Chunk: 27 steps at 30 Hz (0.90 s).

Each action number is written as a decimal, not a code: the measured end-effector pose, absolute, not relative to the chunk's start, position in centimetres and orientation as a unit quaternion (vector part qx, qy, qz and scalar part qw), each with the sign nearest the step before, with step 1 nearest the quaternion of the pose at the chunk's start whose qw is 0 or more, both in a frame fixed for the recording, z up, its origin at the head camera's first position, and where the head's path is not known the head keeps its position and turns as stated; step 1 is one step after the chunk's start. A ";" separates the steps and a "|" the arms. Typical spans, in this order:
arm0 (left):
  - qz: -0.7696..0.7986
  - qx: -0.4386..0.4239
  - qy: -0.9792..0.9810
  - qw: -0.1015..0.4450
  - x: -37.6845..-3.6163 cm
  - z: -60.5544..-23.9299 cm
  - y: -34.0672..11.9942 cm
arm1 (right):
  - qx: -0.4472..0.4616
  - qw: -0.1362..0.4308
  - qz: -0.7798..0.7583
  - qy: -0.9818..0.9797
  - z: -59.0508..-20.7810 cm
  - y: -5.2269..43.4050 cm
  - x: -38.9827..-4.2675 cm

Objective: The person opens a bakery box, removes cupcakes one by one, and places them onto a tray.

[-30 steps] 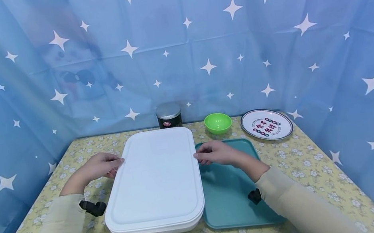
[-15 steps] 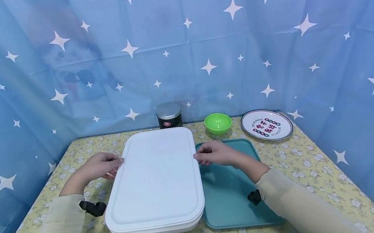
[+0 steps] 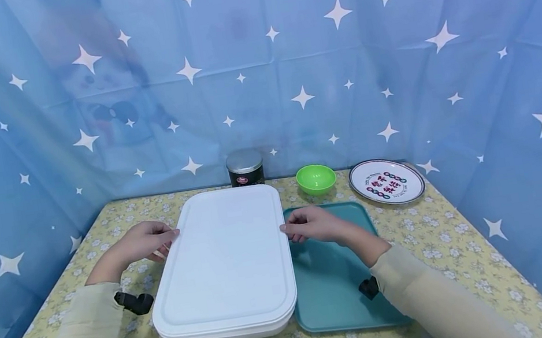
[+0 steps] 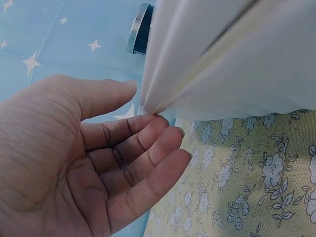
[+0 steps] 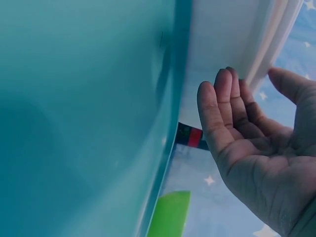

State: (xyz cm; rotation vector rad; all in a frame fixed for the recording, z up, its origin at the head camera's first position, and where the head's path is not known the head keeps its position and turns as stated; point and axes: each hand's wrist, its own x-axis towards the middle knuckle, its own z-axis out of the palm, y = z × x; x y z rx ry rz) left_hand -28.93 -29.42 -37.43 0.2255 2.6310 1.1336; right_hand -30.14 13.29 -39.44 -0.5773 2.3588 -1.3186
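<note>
Star-printed blue cloth is hung behind the table — the white box lid [image 3: 225,251] is touched at both edges by the left hand [image 3: 141,242] and right hand [image 3: 312,223], fingers loosely open, nothing gripped.

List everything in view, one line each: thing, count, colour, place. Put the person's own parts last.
Lidded box: 1, white, middle of table, between both hands.
Tray: 1, teal, right of the box, touching or nearly so.
Bowl: 1, green, far side behind the tray.
Plate: 1, white with printed marks, far right.
Tin: 1, black with silver lid, far edge behind the box.
Tablecloth: 1, yellow floral, covering the table.
Curtain: blue with white stars, around the table.
Left hand: 1, fingers at the box's left rim.
Right hand: 1, fingers at the box's right rim, over the tray.
</note>
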 end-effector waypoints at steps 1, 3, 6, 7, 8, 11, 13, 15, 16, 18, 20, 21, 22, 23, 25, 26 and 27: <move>0.390 0.078 0.908 0.133 -28.9 -37.4 -29.4 | -0.205 0.188 -0.468 0.839 -39.4 13.3 -30.1; 0.389 0.079 0.908 0.131 -28.8 -37.4 -29.4 | -0.207 0.188 -0.468 0.838 -39.4 13.3 -30.0; 0.388 0.080 0.909 0.128 -28.6 -37.4 -29.3 | -0.207 0.187 -0.470 0.837 -39.4 13.2 -30.0; 0.388 0.081 0.910 0.126 -28.6 -37.4 -29.3 | -0.207 0.187 -0.472 0.836 -39.4 13.2 -30.0; 0.388 0.081 0.909 0.125 -28.5 -37.4 -29.3 | -0.206 0.188 -0.475 0.835 -39.4 13.1 -30.0; 0.389 0.083 0.910 0.119 -28.4 -37.2 -29.2 | -0.203 0.192 -0.485 0.828 -39.4 13.1 -29.9; 0.389 0.084 0.910 0.116 -28.2 -37.2 -29.2 | -0.203 0.196 -0.492 0.823 -39.4 13.1 -29.9; 0.390 0.083 0.910 0.111 -28.1 -37.0 -29.2 | -0.205 0.197 -0.497 0.820 -39.4 13.1 -29.9; 0.391 0.082 0.910 0.108 -28.1 -37.0 -29.1 | -0.207 0.197 -0.498 0.819 -39.5 13.1 -29.9; 0.395 0.078 0.910 0.101 -28.0 -36.9 -29.1 | -0.210 0.194 -0.498 0.819 -39.5 13.1 -29.9; 0.404 0.074 0.907 0.095 -27.9 -36.8 -29.1 | -0.212 0.189 -0.499 0.819 -39.5 13.1 -29.8; 0.409 0.071 0.905 0.093 -27.9 -36.8 -29.2 | -0.211 0.186 -0.501 0.819 -39.5 13.1 -29.8; 0.416 0.069 0.902 0.092 -27.8 -36.7 -29.2 | -0.210 0.184 -0.503 0.818 -39.5 13.1 -29.8; 0.421 0.069 0.900 0.092 -27.8 -36.8 -29.3 | -0.209 0.182 -0.507 0.816 -39.5 13.1 -29.8; 0.438 0.068 0.892 0.093 -27.7 -36.8 -29.3 | -0.204 0.180 -0.515 0.813 -39.4 12.9 -29.7; 0.446 0.067 0.887 0.094 -27.6 -36.8 -29.4 | -0.202 0.179 -0.519 0.811 -39.4 12.9 -29.7; 0.453 0.070 0.884 0.094 -27.5 -36.8 -29.4 | -0.199 0.178 -0.522 0.810 -39.4 12.8 -29.7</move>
